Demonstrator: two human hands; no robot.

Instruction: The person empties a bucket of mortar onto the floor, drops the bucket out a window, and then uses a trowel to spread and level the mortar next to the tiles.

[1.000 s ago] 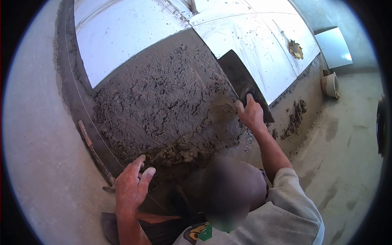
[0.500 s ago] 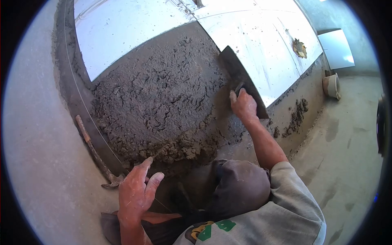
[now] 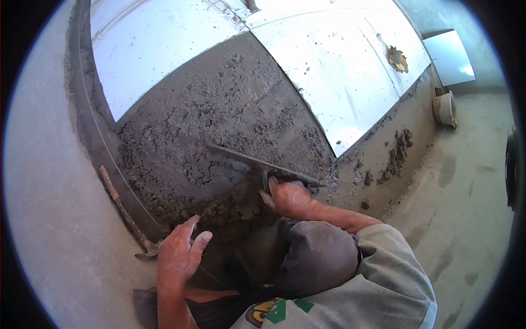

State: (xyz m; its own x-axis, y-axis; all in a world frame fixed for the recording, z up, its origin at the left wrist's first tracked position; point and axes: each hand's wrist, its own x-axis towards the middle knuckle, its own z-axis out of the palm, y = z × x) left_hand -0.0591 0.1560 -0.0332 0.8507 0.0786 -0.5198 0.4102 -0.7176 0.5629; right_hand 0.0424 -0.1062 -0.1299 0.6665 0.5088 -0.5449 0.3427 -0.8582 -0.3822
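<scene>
My right hand (image 3: 290, 198) is closed around the handle of a plastering trowel (image 3: 258, 162), its long flat blade tilted on edge just above the wet mortar (image 3: 203, 126). The mortar bed is rough and lumpy, heaped along its near edge. My left hand (image 3: 181, 253) hovers at the near left of the mortar, thumb and fingers apart, holding nothing. Beside that hand a hammer (image 3: 127, 215) lies on the floor, its head close to my wrist. A thin string line (image 3: 101, 123) runs along the left side of the mortar.
Large white tiles, one on the left (image 3: 164, 49) and one on the right (image 3: 339, 66), border the mortar. Loose mortar clumps (image 3: 397, 156) lie to the right. A bucket (image 3: 445, 109) lies tipped near a white panel (image 3: 450, 57) by the wall.
My right hand has swung the trowel from beside the right tile's edge toward me and left, turning its blade on edge. My left hand has barely moved.
</scene>
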